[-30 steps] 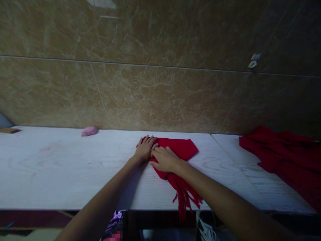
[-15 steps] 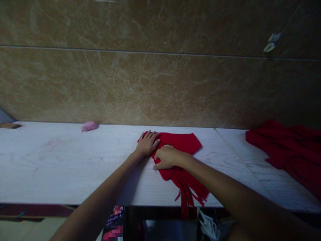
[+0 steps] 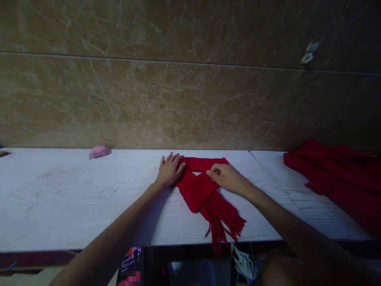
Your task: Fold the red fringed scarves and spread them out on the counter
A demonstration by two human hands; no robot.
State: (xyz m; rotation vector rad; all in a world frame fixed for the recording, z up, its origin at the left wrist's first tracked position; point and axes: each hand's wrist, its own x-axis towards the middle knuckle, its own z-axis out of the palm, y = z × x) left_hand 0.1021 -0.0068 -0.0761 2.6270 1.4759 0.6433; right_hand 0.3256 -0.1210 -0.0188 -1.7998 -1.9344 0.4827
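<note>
A red fringed scarf (image 3: 196,192) lies folded on the white table, its two ends crossing in front and a small gap showing the table between the layers. My left hand (image 3: 171,169) rests flat on the scarf's upper left corner, fingers spread. On the right side, my right hand (image 3: 226,176) has its fingers curled and pinched at the inner edge of the fold; the fingertips partly hide the cloth there. The fringe hangs toward me, with some strands past the table's front edge.
A heap of red cloth (image 3: 333,171) lies at the right of the white table (image 3: 74,206). A small pink object (image 3: 99,151) sits at the back left by the tiled wall (image 3: 166,107). Below the front edge is a bundle of white strips (image 3: 245,264).
My right hand has moved up and right, from the middle of the scarf to its right fold, uncovering the crossed ends. My left hand stays pressed on the left corner.
</note>
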